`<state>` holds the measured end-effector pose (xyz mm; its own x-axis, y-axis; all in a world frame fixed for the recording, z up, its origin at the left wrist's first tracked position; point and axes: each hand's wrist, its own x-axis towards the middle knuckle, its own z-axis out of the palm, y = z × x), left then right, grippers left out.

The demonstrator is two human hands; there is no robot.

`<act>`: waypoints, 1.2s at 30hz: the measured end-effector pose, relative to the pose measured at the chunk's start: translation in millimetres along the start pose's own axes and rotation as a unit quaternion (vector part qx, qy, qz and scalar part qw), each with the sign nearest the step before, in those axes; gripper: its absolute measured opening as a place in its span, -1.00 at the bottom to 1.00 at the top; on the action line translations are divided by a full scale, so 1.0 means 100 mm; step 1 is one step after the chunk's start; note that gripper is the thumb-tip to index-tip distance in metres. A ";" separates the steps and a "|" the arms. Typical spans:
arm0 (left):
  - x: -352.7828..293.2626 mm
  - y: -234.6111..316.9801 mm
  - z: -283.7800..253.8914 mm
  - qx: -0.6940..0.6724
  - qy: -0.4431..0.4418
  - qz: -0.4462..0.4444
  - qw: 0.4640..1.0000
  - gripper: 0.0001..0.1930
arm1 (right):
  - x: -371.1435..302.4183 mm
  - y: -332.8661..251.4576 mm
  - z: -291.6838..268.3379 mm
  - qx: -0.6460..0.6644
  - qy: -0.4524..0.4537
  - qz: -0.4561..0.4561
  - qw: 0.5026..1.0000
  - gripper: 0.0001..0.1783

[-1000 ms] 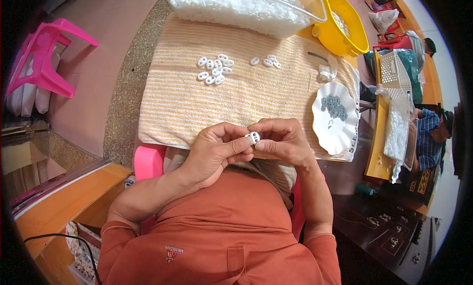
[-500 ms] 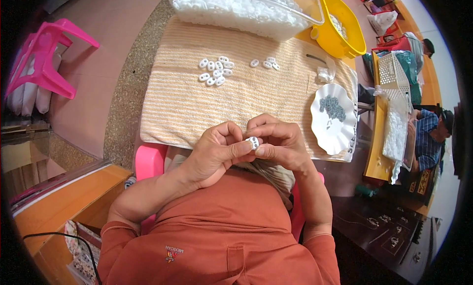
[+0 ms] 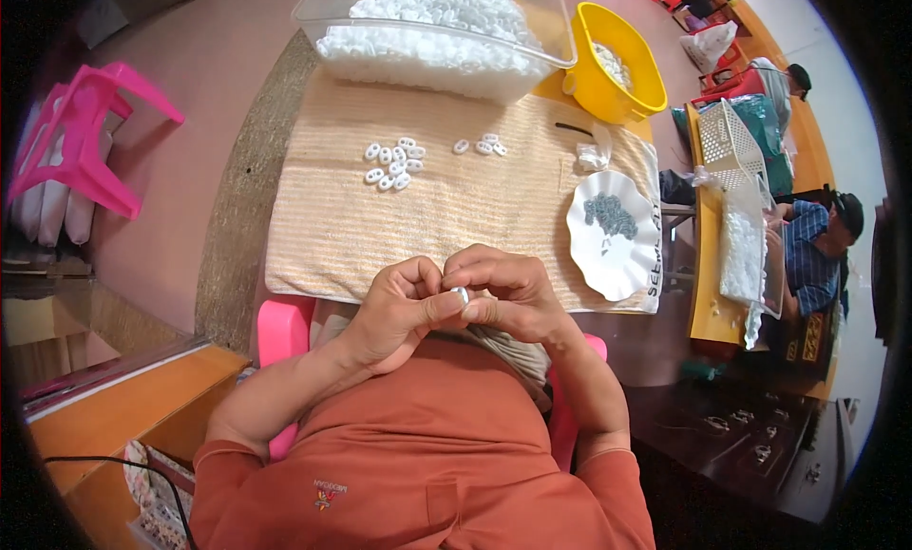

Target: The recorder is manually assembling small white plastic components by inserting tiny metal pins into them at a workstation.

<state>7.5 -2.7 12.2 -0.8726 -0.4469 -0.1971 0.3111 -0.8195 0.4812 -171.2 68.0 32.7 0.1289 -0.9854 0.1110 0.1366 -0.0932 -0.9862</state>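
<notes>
Close to my body, just off the towel's near edge, both hands meet around one small white oval plastic piece (image 3: 462, 294). My left hand (image 3: 407, 308) pinches it between thumb and fingers. My right hand (image 3: 508, 289) closes on its other side, thumb and fingertips against it; whether they also hold a tiny part is hidden. Beyond them, a cluster of similar white two-holed pieces (image 3: 397, 159) lies on the striped towel (image 3: 323, 222), with a few more pieces (image 3: 488, 142) to its right. Small grey parts (image 3: 610, 215) are heaped on a white wavy-edged plate (image 3: 622, 275).
A clear bin (image 3: 427, 85) full of white pieces stands at the back, beside a yellow basin (image 3: 594, 99). A small plastic bag (image 3: 595, 155) and a dark thin strip (image 3: 573, 127) lie near the plate. A pink stool (image 3: 100, 142) is left; a person (image 3: 812, 251) sits at another table right.
The view has shifted, so the table sits lower and further left. The piece in my fingers has turned, its two-holed face now mostly out of sight.
</notes>
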 end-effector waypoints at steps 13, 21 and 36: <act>0.02 0.06 0.07 -0.004 0.035 -0.025 0.999 -0.90 | 0.03 -0.47 -0.14 -0.332 0.258 -0.123 0.899 -0.85; 0.01 0.02 0.01 0.033 0.030 -0.032 0.999 -0.92 | 0.46 -1.28 -1.13 -0.574 0.511 -0.285 0.573 -0.80; 0.03 0.01 -0.03 0.037 0.038 -0.034 0.998 -0.94 | 0.61 -0.24 -0.91 -0.550 0.181 0.032 0.814 -0.81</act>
<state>6.4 -5.8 9.9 -0.8591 -0.4188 -0.2940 0.2207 -0.8217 0.5255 -256.4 -2.6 51.8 -0.2244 -0.9521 0.2077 -0.8479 0.0856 -0.5233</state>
